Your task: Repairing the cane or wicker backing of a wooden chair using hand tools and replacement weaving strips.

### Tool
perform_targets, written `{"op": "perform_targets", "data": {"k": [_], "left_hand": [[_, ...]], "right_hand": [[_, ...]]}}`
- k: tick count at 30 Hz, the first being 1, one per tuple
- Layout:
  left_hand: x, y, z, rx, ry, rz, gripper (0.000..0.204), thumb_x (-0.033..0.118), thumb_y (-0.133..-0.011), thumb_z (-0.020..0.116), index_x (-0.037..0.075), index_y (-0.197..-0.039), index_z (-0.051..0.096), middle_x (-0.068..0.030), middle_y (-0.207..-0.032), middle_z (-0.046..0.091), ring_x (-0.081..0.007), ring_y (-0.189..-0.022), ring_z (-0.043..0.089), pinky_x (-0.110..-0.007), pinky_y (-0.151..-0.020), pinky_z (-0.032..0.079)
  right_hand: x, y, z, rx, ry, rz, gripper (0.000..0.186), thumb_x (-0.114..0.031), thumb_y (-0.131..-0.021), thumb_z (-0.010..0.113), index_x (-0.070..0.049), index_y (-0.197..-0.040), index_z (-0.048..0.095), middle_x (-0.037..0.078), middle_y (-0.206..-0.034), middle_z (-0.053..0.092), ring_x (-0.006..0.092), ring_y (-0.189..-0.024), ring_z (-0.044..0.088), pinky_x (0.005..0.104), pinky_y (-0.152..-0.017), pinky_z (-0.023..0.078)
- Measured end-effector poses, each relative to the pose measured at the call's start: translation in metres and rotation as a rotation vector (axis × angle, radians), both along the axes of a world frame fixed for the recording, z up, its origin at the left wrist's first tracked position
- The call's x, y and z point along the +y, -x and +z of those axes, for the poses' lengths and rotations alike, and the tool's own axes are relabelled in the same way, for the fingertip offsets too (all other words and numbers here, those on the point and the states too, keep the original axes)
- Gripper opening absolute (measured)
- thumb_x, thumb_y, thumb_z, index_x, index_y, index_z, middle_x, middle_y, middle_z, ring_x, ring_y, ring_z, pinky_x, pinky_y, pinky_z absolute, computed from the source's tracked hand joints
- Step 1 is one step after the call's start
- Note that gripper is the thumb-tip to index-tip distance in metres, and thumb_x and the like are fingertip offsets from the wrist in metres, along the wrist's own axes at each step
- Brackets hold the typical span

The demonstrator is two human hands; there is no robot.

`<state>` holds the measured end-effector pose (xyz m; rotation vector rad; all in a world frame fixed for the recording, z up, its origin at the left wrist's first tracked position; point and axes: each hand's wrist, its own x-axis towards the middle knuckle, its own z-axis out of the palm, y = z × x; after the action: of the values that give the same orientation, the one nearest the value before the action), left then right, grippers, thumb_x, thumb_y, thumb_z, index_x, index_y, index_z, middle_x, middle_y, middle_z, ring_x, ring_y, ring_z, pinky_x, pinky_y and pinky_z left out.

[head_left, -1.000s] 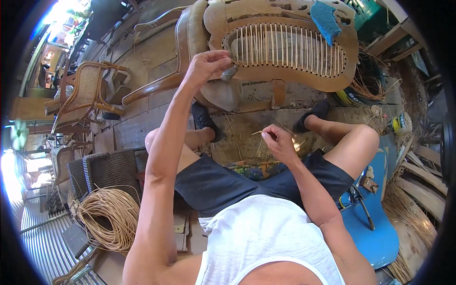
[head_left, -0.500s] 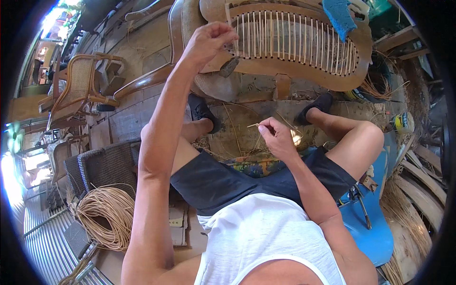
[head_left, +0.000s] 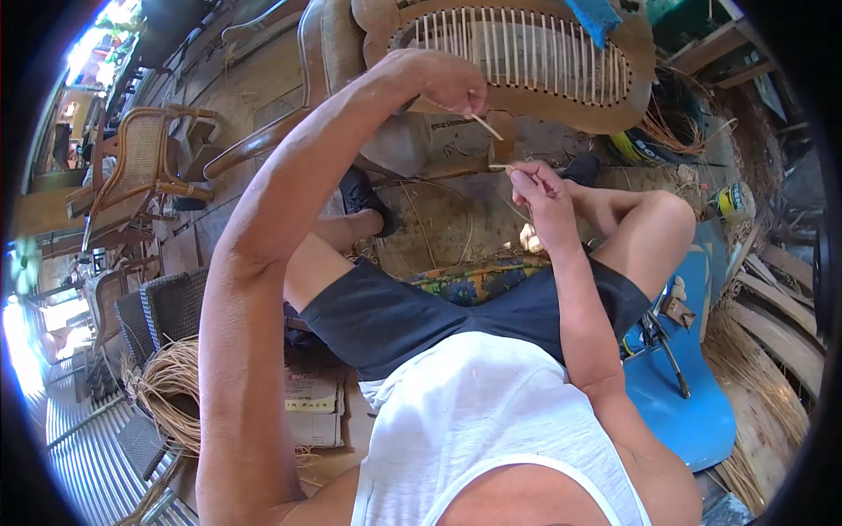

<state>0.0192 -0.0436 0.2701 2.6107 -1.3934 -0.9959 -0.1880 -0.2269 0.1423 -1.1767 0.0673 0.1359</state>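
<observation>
A wooden chair panel [head_left: 561, 107] lies ahead of me, its opening strung with several pale parallel cane strands [head_left: 517, 48] that end in small holes along the rim. Just in front of its near edge my left hand [head_left: 452, 83] is closed, fingertips pinching a pale cane strip [head_left: 488, 128] that slants down to the right. Closer to me and a little to the right, my right hand [head_left: 545, 202] pinches a short thin piece of cane [head_left: 499, 166] pointing left. Whether the two pieces are joined I cannot tell.
A blue cloth-like piece [head_left: 596, 19] rests on the panel's far edge. Coiled cane [head_left: 171, 386] lies at left near a dark woven chair [head_left: 180, 302]. Tools [head_left: 671, 355] sit on a blue seat [head_left: 693, 412] at right. A small tin [head_left: 730, 200] stands beyond.
My left hand has moved right and nearer from the panel's left end, its cane strip now slanting down. My right hand has risen toward it. The view has shifted slightly.
</observation>
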Motion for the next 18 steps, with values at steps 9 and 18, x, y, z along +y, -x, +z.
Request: {"op": "perform_targets", "data": {"k": [9,18], "left_hand": [[-0.001,0.030,0.006,-0.082,-0.176,0.038,0.019,0.019,-0.088,0.065,0.013,-0.104,0.073,-0.0110,-0.102,0.072,-0.0296,-0.098,0.069,-0.042,-0.084,0.053],[0.010,0.136,0.003,-0.454,0.714,0.563,0.027,0.024,-0.091,0.068,0.005,-0.109,0.068,-0.0125,-0.111,0.069,-0.0238,-0.097,0.067,-0.036,-0.085,0.051]], "right_hand": [[0.026,-0.040,0.035,-0.062,0.384,0.170,0.018,-0.017,-0.094,0.068,-0.003,-0.105,0.070,-0.001,-0.086,0.066,0.0049,-0.070,0.053,0.0218,-0.063,0.043],[0.034,-0.047,0.007,0.054,0.077,0.066,0.014,-0.016,-0.091,0.070,-0.003,-0.096,0.071,-0.002,-0.083,0.067,0.0040,-0.067,0.051,0.0211,-0.061,0.041]]}}
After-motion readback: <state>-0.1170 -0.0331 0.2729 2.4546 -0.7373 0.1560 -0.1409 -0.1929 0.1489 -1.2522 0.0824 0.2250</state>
